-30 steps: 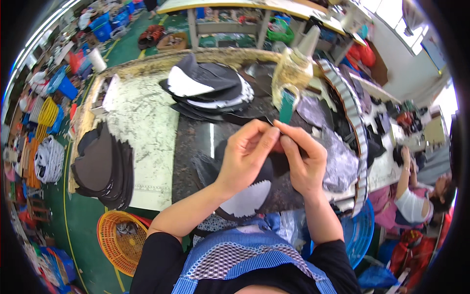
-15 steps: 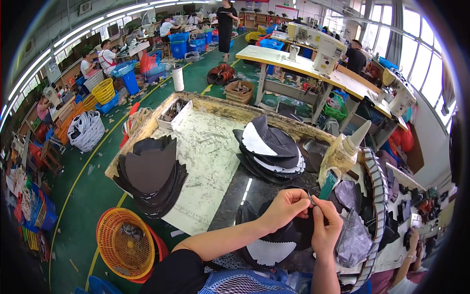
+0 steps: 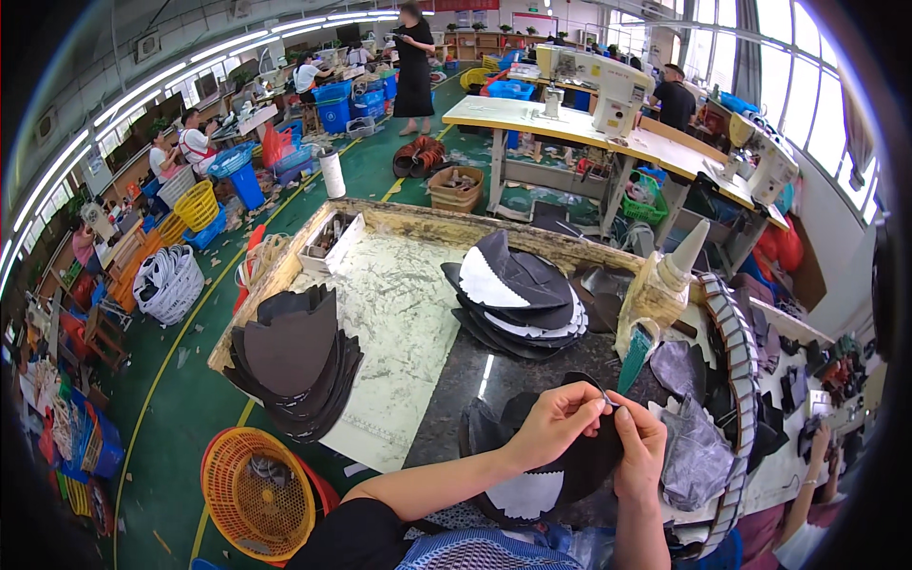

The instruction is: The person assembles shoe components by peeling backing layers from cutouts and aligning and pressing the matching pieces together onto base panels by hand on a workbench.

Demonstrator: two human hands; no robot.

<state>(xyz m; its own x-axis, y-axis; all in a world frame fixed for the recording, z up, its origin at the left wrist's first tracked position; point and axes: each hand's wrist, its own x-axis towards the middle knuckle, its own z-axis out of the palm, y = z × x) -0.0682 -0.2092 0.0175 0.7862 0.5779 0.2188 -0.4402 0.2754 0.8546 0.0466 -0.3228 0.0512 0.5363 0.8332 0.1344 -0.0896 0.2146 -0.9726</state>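
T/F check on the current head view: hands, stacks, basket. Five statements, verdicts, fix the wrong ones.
1. The left hand and right hand pinch a dark piece. True.
2. Their fingertips are wide apart. False: they are close together.
3. The white-edged stack lies right of the dark brown stack. True.
4. The dark brown stack is nearer the hands. False: the white-edged stack is.
5. The orange basket is left of the cream cone-tipped bottle. True.

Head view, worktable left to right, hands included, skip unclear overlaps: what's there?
Stack of flat, curved dark-brown pieces → person's bare left hand → person's bare right hand → crumpled, shiny grey piece → curved, ribbed grey strip.
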